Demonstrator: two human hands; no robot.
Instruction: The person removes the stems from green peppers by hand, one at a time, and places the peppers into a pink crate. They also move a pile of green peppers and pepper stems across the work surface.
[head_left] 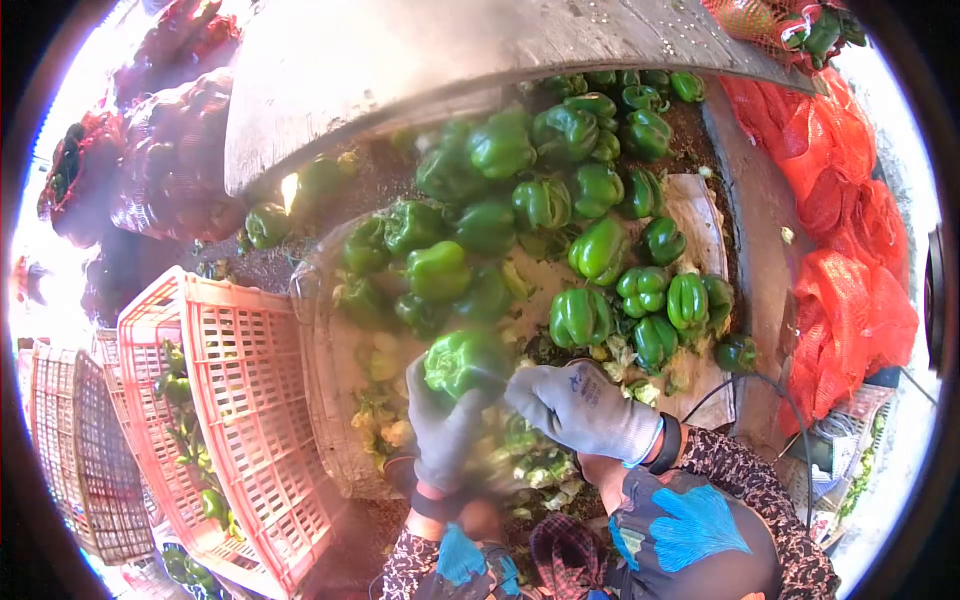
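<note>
My left hand (443,438), in a grey glove, grips a green bell pepper (462,362), its bumpy end turned up. Just right of that pepper is my right hand (588,408), also gloved, with its fingers curled together. Whatever those fingers may hold is hidden. Beyond both hands lies a spread of green bell peppers, among them a glossy one (580,318) close to my right hand and a brighter one (438,270) ahead of my left. Pale trimmed scraps (545,468) are scattered beneath and between my hands.
At left stands a pink plastic crate (250,350) holding green peppers, beside another crate (75,450). A wooden board (420,60) crosses the far side. Red mesh sacks (840,300) lie at right, and filled net bags (175,150) stand at far left.
</note>
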